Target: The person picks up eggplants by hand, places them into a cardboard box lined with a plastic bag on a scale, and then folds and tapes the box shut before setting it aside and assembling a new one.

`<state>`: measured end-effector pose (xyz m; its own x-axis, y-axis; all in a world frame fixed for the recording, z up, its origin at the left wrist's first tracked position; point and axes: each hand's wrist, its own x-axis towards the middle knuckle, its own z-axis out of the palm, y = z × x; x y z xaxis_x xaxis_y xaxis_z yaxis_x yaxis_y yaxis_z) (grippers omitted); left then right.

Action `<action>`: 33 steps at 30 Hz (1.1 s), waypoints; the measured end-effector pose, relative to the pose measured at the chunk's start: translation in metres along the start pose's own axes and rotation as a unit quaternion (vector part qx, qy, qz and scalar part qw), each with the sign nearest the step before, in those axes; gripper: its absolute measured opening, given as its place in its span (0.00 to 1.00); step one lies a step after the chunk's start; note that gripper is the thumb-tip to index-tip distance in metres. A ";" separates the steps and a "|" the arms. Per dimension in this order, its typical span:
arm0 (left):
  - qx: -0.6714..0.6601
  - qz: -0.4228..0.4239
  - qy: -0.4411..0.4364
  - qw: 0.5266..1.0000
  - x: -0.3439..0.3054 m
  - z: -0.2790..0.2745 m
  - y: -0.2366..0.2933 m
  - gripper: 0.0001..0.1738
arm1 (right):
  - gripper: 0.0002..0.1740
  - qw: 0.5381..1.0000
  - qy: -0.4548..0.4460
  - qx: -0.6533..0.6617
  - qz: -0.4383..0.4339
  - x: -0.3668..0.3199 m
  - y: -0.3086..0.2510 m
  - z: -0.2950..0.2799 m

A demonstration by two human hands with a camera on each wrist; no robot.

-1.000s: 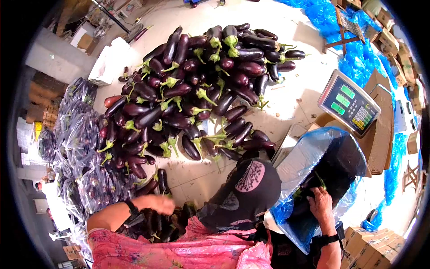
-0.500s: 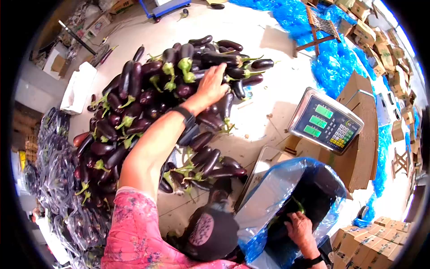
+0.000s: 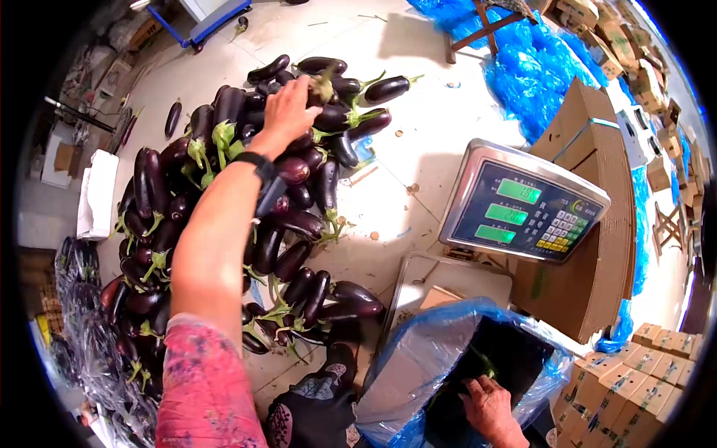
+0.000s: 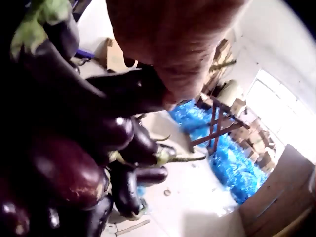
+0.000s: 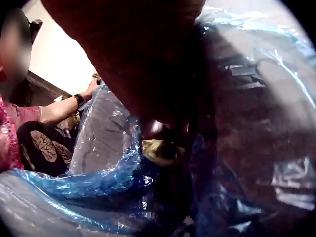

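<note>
My left hand point(image 3: 287, 116) is at the far part of a heap of eggplants point(image 3: 295, 224), gripping one eggplant point(image 4: 131, 91) near its blurred green stem end. In the left wrist view that eggplant lies under the palm, with other dark, glossy eggplants beside and below it. Inside a box lined with a blue plastic bag point(image 3: 418, 366), my right hand point(image 3: 489, 407) has its fingers curled on an eggplant whose green stem point(image 3: 487, 366) shows just beyond them. The right wrist view shows the pale cap point(image 5: 160, 150) of an eggplant below the hand; the rest lies in shadow.
A scale display point(image 3: 523, 205) stands beyond the lined box, with its metal platform point(image 3: 448, 276) next to it. Folded cardboard point(image 3: 590, 224) leans at the right. Bagged eggplants point(image 3: 82, 321) line the left, and blue plastic sheeting point(image 3: 523, 82) and a wooden stool point(image 3: 485, 30) are at the back.
My left hand has swung from near my body out over the heap and taken hold of an eggplant. The right hand has stayed in the lined box. The view has shifted.
</note>
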<state>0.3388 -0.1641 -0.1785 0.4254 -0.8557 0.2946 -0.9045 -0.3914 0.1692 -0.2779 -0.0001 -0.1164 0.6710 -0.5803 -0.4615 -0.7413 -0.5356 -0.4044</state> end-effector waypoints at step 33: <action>-0.845 -0.254 -0.254 0.395 -0.266 -0.157 0.092 0.38 | 0.16 0.995 0.053 0.001 -0.084 -0.017 -0.008 -0.004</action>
<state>0.1468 0.0811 -0.0937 0.0913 -0.9374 -0.3361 0.7893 -0.1377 0.5984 -0.2839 0.0115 -0.1019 0.7832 -0.5435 -0.3019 -0.6182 -0.6294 -0.4708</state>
